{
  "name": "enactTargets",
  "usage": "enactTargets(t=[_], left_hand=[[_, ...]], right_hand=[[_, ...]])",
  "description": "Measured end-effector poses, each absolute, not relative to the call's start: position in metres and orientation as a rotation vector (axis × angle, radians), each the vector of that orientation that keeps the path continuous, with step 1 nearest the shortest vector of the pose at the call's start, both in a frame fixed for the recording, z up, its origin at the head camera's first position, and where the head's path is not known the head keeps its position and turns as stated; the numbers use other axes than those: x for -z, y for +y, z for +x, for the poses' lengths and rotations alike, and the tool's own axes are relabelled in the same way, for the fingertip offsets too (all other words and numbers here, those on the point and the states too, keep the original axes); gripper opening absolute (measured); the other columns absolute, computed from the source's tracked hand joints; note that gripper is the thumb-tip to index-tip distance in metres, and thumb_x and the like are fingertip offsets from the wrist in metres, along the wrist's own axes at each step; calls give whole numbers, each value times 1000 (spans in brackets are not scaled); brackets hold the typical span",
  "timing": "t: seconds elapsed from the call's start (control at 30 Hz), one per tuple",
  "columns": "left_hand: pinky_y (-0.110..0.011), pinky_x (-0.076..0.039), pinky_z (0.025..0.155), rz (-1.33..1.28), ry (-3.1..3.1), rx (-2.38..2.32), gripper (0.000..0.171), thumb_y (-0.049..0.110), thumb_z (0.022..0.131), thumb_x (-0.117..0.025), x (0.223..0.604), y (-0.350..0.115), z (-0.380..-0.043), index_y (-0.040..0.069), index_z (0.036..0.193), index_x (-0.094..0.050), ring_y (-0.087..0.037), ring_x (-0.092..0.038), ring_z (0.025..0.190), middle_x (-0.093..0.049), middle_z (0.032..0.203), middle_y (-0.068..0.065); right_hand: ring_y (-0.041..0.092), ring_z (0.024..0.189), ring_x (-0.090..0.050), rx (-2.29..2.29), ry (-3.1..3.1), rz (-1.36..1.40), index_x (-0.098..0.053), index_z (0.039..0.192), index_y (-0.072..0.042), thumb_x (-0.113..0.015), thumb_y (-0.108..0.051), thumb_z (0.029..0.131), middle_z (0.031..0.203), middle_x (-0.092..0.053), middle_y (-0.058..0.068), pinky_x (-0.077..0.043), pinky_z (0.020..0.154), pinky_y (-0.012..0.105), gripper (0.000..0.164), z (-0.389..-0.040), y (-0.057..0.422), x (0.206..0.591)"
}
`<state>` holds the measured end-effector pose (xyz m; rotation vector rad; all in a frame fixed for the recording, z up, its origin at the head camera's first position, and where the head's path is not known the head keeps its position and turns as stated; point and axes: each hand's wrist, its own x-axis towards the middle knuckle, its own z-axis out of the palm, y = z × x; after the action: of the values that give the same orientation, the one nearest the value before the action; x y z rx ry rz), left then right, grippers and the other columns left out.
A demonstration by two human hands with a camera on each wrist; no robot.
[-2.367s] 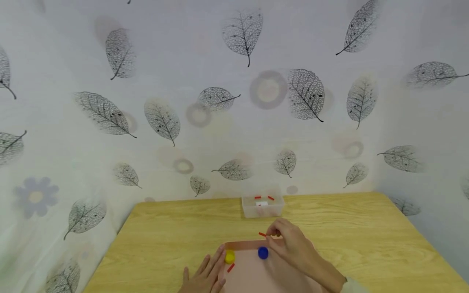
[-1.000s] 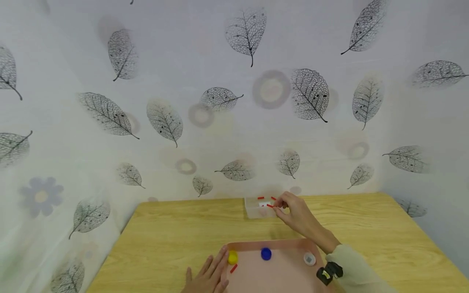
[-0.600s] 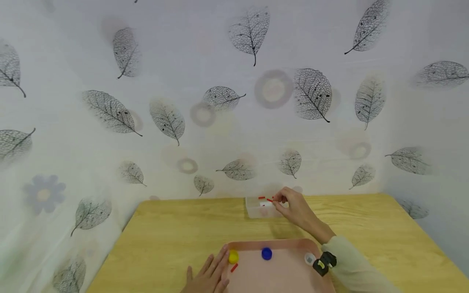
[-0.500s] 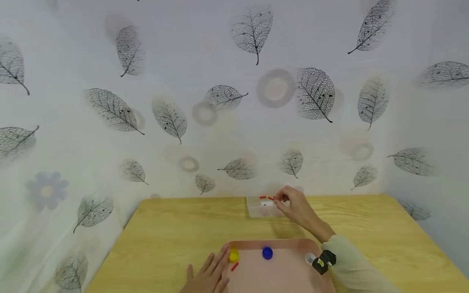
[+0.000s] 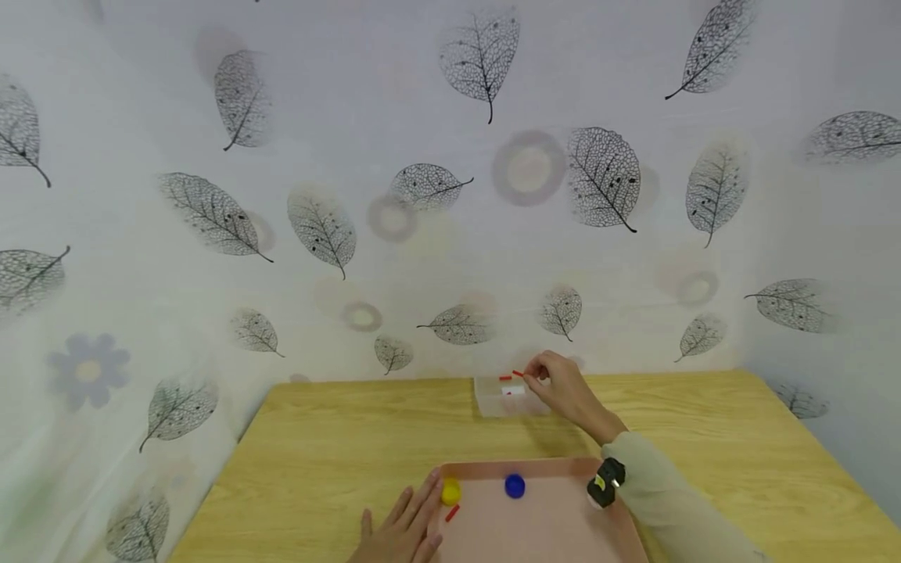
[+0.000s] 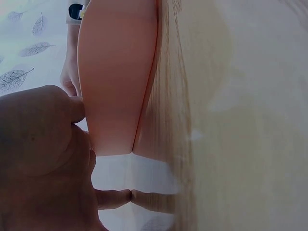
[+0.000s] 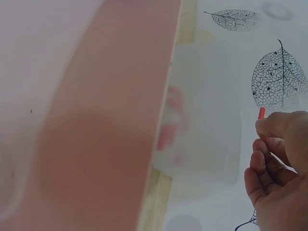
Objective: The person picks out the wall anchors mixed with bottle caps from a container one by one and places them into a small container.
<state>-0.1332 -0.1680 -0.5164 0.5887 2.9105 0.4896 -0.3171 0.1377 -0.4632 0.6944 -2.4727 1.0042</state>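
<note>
My right hand [image 5: 566, 387] pinches a small red stick [image 5: 518, 373] between thumb and fingertips, over the clear plastic box [image 5: 493, 405] at the back of the table. In the right wrist view the stick's red end [image 7: 262, 113] pokes out past the fingertips. Inside the box lie another red stick [image 5: 505, 378] and a white piece with a bit of red on it; the hand hides the box's right part. With fingers stretched out, my left hand [image 5: 397, 532] rests against the left edge of the pink tray [image 5: 535, 532].
In the tray are a yellow round cap [image 5: 450, 492], a blue round cap [image 5: 515, 485] and a loose red stick [image 5: 452, 513]. A white round piece at its right is mostly covered by the black wrist camera [image 5: 606, 483]. Behind the table [image 5: 317, 438] hangs a leaf-print curtain [image 5: 422, 258].
Carrying the red stick, my right hand has moved from over the tray's back edge away to the box, then slightly higher. My left hand has stayed at the tray's edge.
</note>
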Motion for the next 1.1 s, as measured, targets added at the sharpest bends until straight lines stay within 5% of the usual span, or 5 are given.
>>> enactTargets(t=[0.2, 0.57, 1.1], left_hand=[[-86, -16, 78, 586, 2912, -507, 59, 56, 99, -22, 519, -167, -132, 36, 153, -6, -35, -34, 134, 1, 157, 20], [-85, -18, 79, 562, 2918, -505, 60, 58, 99, -23, 517, -166, -132, 37, 152, -8, -34, -36, 134, -1, 157, 21], [-85, -12, 82, 532, 2876, -489, 60, 60, 98, -20, 512, -166, -135, 37, 152, -9, -33, -32, 135, -2, 156, 21]], right_hand=[[17, 70, -58, -1025, -2489, 675, -66, 82, -6, -72, -2, 81, 77, -61, 2, -53, 65, 40, 7, -326, 133, 471], [12, 65, -52, -1045, -2409, 727, -64, 79, -4, -70, 0, 76, 71, -58, 0, -46, 58, 27, 8, -333, 126, 483], [13, 69, -55, -1035, -2528, 608, -66, 81, -7, -73, -5, 81, 76, -61, 1, -48, 63, 30, 7, -334, 121, 486]])
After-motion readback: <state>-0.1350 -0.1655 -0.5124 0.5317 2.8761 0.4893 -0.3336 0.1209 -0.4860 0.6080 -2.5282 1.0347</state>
